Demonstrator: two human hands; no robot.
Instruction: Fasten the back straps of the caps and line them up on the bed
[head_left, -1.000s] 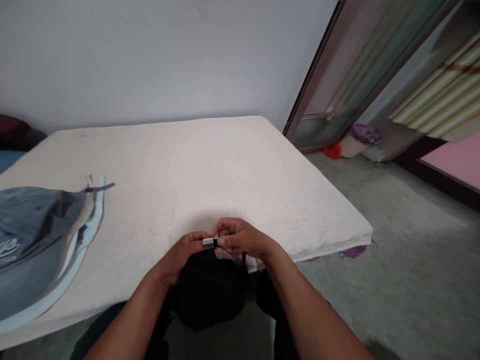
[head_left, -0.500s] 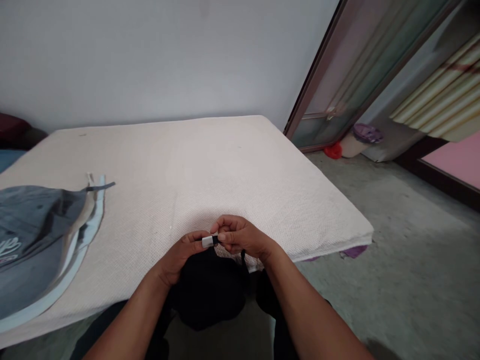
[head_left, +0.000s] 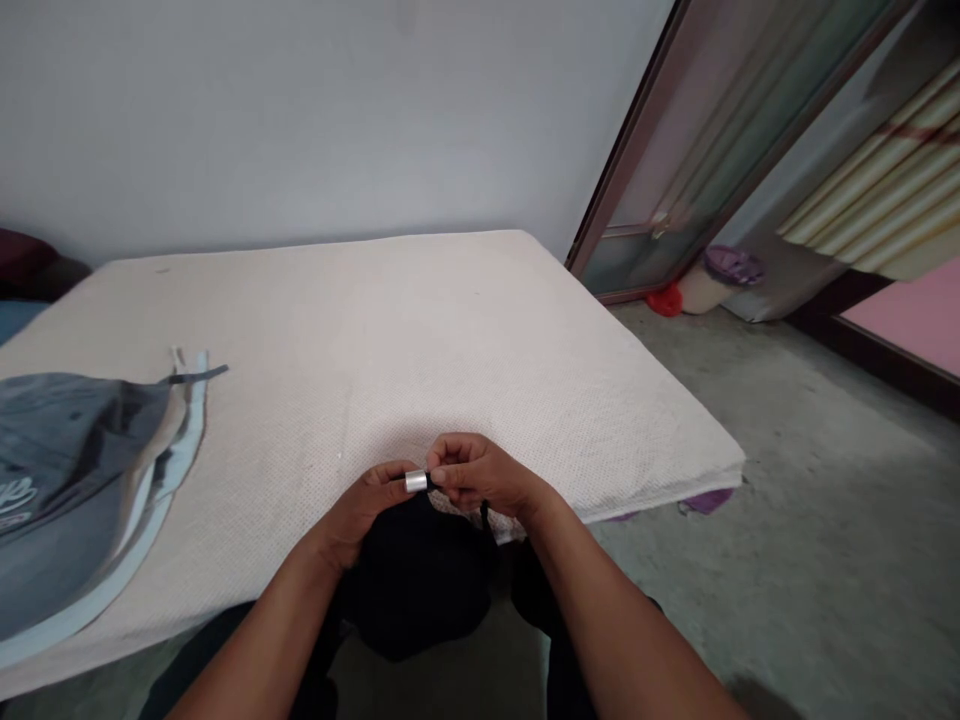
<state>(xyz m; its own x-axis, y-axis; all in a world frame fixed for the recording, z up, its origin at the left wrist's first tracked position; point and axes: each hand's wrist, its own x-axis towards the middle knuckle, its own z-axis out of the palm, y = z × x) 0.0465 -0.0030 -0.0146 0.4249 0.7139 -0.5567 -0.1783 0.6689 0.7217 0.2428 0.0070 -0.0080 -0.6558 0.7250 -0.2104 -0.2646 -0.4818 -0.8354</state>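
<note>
A black cap hangs below my hands, over my lap at the front edge of the bed. Its strap runs up to a small silver metal buckle. Thumb and fingers of my left hand are closed on the buckle's left side. Close against its right side, my right hand pinches the black strap; most of that strap end is hidden by the fingers. To the left lies a stack of caps, a grey one with white lettering on top.
The bed has a pale textured cover and stands against a white wall. Right of it are a glass-panelled door, a bin with a purple liner, a red bag and a striped curtain.
The buckle has turned slightly and catches more light. My right fingertips have shifted a little, and less black strap shows between the hands.
</note>
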